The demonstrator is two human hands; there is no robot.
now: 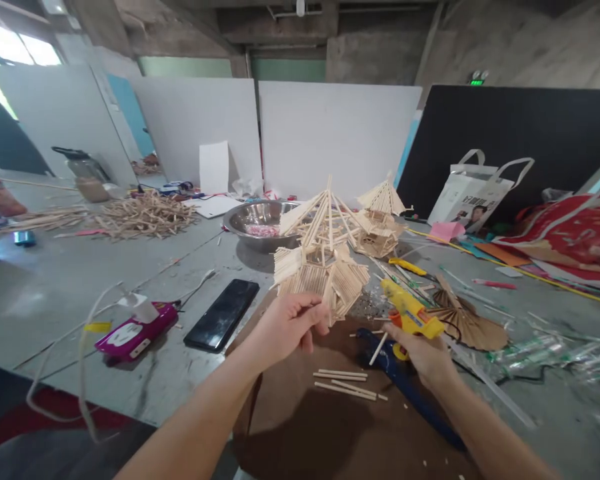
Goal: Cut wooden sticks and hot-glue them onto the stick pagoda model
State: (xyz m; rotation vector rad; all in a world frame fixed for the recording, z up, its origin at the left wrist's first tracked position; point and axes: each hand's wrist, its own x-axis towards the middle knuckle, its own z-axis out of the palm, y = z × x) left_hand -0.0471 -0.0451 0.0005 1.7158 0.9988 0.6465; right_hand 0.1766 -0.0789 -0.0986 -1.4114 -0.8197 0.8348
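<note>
My left hand (287, 327) is closed, its thumb and fingers pinching the lower front edge of a pavilion model (325, 267) built from thin wooden sticks. The model has a pointed, partly open roof frame above flared, slatted lower eaves. My right hand (423, 350) is wrapped round a yellow hot glue gun (413, 310). A short stick (379, 349) juts out by its fingertips; whether they pinch it I cannot tell. Beneath the hands, several loose sticks (345, 385) lie on a brown board (300, 433). A blue-handled tool (405, 387) lies beside them, its head partly hidden.
Behind stand a metal bowl (255, 243) and a second stick model (380, 217). To the left are a black phone (223, 315), a purple power strip (137, 331) with cables, and a heap of sticks (143, 215). A yellow-handled cutter (407, 267) and a paper bag (473, 193) are at right.
</note>
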